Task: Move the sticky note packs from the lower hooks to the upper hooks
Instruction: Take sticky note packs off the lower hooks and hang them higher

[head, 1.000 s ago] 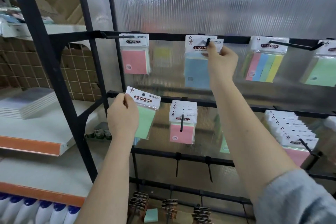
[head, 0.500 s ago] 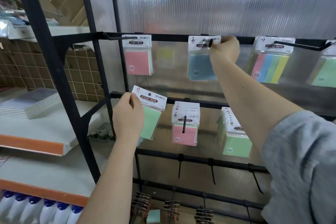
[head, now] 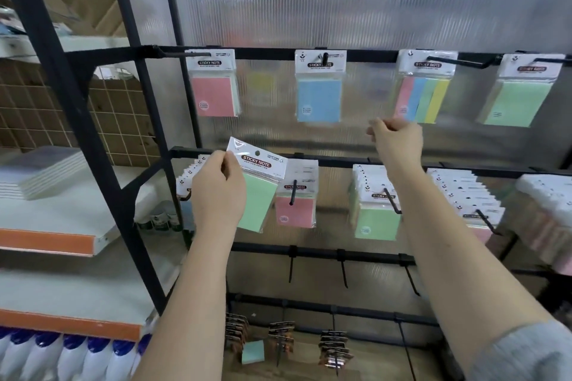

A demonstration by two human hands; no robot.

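Left hand [head: 216, 192] pinches green sticky note pack [head: 258, 185] by its header, just left of the pink pack [head: 295, 199] on the lower hook. Right hand [head: 396, 145], up right of it, curled, apparently holding nothing.

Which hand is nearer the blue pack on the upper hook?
Right. The right hand sits just below and right of the blue pack. The left hand is lower and further left, holding a green pack.
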